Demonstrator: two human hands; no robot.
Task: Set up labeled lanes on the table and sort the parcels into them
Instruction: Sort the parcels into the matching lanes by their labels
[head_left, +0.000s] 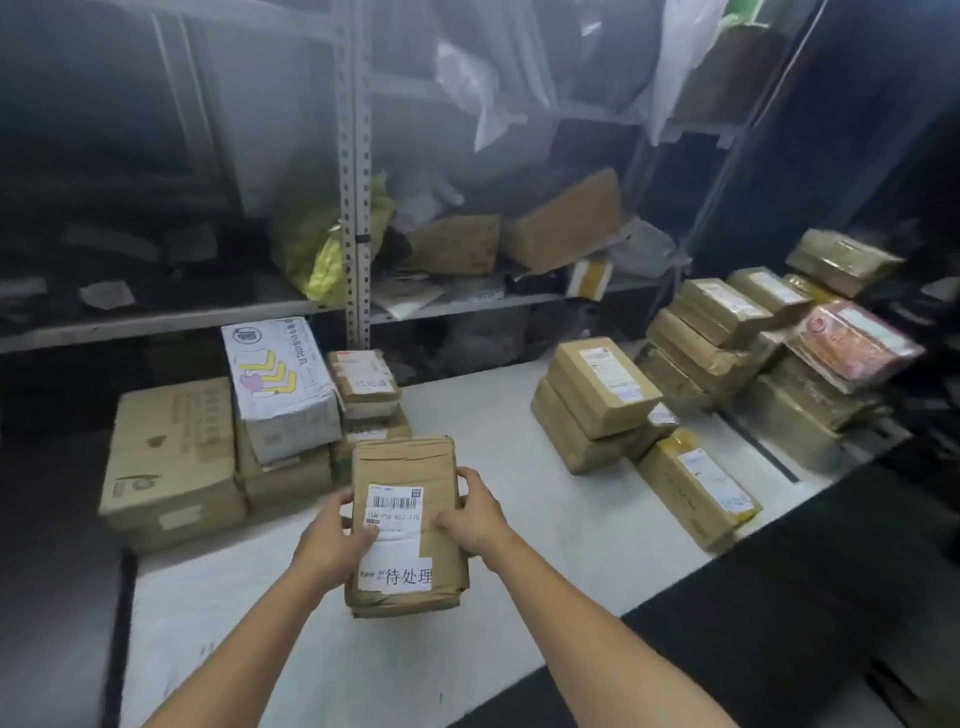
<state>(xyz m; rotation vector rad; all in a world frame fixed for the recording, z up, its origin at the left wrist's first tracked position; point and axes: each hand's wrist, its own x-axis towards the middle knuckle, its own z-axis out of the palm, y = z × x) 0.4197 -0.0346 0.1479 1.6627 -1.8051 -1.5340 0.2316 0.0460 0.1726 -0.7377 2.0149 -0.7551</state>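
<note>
White table (545, 525) with parcel stacks grouped at left (280, 415) and right (597, 405), likely as lanes | brown parcel (405, 525) held mid-table, label up for reading | left hand (332, 540) and right hand (475, 512) clamp its sides

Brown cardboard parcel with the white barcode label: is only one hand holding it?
No: the left hand and the right hand grip opposite sides of the brown cardboard parcel.

I have both bare forearms stretched forward. My left hand (335, 545) grips the left edge of the brown parcel (408, 525), thumb lying across its top face; my right hand (475, 512) clasps the parcel's right edge, fingers curled.
</note>
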